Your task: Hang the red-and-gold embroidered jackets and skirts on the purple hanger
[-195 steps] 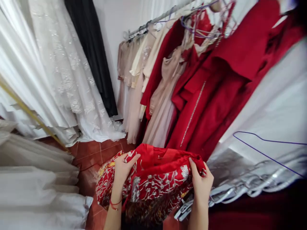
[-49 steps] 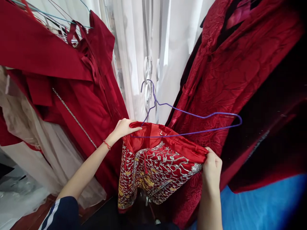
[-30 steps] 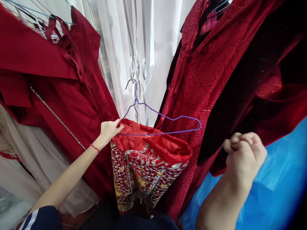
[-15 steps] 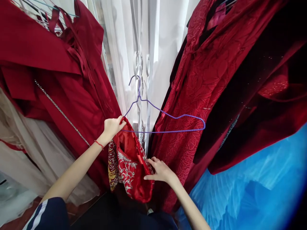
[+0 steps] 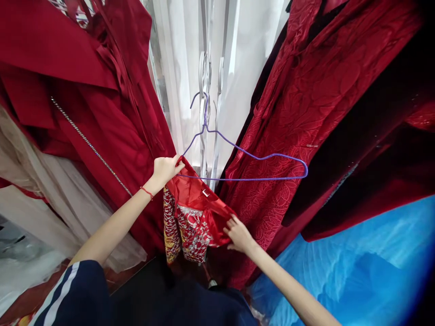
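Garment, red with silver and gold embroidery, hangs between the two hands at centre, in front of the person's body. Waistband slants down from the left hand to the right; plain red lining visible inside, with a small white label on it.

Left hand: thumb and fingers pinching the upper corner of the waistband, beside the left end of a purple wire hanger. Fingers pressed together; whether they also grip the wire cannot be told. Red cord bracelet on this wrist; dark sleeve with white stripes on the upper arm.

Right hand: at the lower end of the waistband, fingers bent and slightly apart, pinching the red edge. Exact thumb contact not clear.

Hanger: bottom bar crosses in front of the lining, then runs rightward past the garment, well above the right hand. Hook points up, in front of white metal scrollwork; contact between them cannot be judged.

Surroundings: red dress with a silver trim line on the left, pale sheer fabric below it. Red patterned garment on the right; blue fabric lower right.
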Demonstrator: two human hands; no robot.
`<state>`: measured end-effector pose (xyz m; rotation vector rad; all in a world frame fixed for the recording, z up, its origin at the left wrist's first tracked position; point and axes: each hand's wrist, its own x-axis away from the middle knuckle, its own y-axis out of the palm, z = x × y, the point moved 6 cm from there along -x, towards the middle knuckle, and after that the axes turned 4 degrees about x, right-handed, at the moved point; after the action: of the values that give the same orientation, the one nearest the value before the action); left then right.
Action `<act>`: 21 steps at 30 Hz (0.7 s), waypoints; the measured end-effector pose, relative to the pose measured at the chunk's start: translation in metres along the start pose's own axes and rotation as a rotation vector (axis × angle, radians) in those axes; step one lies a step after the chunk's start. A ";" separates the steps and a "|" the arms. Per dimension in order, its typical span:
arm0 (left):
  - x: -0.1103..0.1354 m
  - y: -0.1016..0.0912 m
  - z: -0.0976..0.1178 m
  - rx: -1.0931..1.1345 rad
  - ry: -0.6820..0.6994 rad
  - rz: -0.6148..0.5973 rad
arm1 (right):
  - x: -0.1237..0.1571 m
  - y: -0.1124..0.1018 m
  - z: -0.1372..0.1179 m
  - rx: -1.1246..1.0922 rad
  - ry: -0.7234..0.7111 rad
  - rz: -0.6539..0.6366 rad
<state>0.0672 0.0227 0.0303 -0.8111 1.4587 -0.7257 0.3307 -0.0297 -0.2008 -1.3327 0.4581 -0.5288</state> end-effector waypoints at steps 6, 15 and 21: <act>-0.008 0.012 -0.004 0.009 0.011 -0.005 | 0.051 -0.105 0.085 -0.132 0.014 0.228; -0.007 0.008 -0.022 0.006 0.056 0.068 | 0.103 -0.231 0.097 -0.266 -0.019 0.958; 0.000 0.012 -0.028 0.045 0.077 0.065 | 0.114 -0.250 0.099 -0.450 -0.017 1.261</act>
<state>0.0386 0.0287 0.0219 -0.7044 1.5252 -0.7443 0.4557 -0.0592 0.0616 -1.1814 1.3077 0.6670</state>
